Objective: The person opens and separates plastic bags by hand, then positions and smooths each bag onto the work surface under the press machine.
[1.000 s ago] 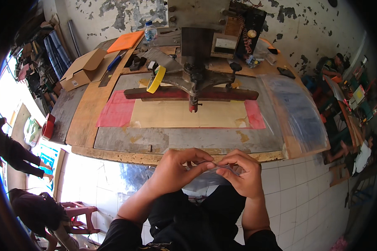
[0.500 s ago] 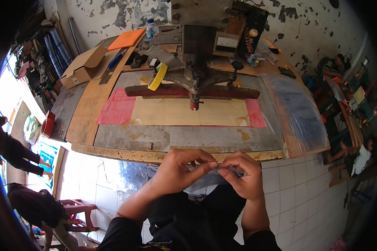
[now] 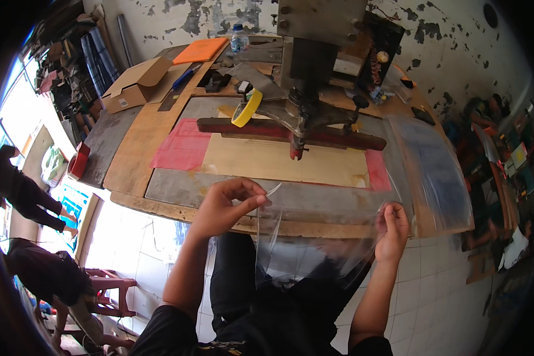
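Between my hands hangs a clear plastic sheet [image 3: 314,246], its upper edge in front of the table's near edge and its lower part over my lap. My left hand [image 3: 228,204] pinches its upper left corner, where a small flap sticks up. At the upper right corner my right hand [image 3: 392,228] grips it with curled fingers. Beyond them stands a press with a dark red bar [image 3: 249,129] above a cream sheet [image 3: 267,160], which has pink pieces [image 3: 181,145] at its ends. A yellow tape roll [image 3: 247,109] hangs on the press.
A stack of clear plastic sheets [image 3: 436,172] lies on the table's right. At the back left are a cardboard box [image 3: 130,86], an orange folder [image 3: 200,50] and a water bottle [image 3: 239,40]. A red stool [image 3: 115,291] stands left on the tiled floor. Other people are at both sides.
My hands have moved apart from close together, the left one up and the right one outward. The clear sheet is now spread between them. The view has shifted a little.
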Tool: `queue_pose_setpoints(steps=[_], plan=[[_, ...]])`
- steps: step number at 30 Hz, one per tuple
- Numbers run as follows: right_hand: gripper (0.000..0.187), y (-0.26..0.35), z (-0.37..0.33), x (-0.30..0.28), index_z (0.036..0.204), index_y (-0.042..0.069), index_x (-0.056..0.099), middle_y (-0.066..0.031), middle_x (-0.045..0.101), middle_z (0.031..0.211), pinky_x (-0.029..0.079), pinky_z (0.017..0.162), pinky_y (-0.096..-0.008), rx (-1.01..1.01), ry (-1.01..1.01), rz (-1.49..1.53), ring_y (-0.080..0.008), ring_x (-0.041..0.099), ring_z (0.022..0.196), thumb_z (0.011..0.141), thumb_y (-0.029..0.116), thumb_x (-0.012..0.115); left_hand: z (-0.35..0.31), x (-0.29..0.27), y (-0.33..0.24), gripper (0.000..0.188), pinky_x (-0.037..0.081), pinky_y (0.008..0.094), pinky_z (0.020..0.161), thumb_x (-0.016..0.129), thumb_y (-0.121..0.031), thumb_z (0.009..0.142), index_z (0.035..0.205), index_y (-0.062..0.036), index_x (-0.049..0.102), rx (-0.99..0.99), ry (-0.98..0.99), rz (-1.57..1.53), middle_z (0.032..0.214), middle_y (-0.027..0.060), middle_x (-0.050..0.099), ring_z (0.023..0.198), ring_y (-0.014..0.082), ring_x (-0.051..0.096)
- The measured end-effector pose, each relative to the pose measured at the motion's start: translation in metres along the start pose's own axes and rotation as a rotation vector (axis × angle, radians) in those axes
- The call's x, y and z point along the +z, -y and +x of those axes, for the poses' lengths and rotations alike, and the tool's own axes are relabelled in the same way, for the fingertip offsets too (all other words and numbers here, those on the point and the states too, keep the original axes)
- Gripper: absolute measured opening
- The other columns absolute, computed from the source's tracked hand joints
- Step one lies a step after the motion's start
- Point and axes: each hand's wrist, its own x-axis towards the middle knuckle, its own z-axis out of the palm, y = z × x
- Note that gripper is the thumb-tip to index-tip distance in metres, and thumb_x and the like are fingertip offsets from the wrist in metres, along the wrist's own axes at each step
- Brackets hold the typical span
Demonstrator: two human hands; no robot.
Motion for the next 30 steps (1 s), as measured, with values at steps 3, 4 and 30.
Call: queue_pose_setpoints(steps=[3,4,30], plan=[[0.016,-0.016,0.014,0.004,0.112,0.005,0.063,-0.0001,0.067,0.095,0.048,0.068,-0.0230,-0.002,0.079,-0.159,-0.0082,0.063,0.077,0.105,0.018,0.069,0.014,0.013,0.017,0.019,0.056,0.0269,0.086,0.075,-0.010,0.101,0.114,0.0021,0.071,0.000,-0.073,-0.167,0.102,0.0066,0.075,0.098,0.0127,0.072],[0.015,-0.023,0.019,-0.001,0.115,0.005,0.063,-0.0001,0.068,0.095,0.048,0.065,-0.0234,-0.010,0.131,-0.155,-0.0083,0.065,0.078,0.106,0.016,0.067,0.017,0.016,0.023,0.021,0.055,0.0243,0.083,0.073,-0.010,0.102,0.118,0.0023,0.069,0.018,-0.099,-0.154,0.102,0.0063,0.075,0.096,0.0111,0.072],[0.027,-0.034,0.016,-0.004,0.127,0.001,0.063,-0.0002,0.063,0.095,0.056,0.068,-0.0246,-0.120,0.030,-0.224,-0.0067,0.060,0.082,0.103,0.011,0.070,0.013,0.026,0.025,0.055,0.052,0.0252,0.075,0.077,-0.011,0.097,0.149,-0.0065,0.059,0.007,-0.039,0.098,0.085,0.0028,0.077,0.080,0.0065,0.067]])
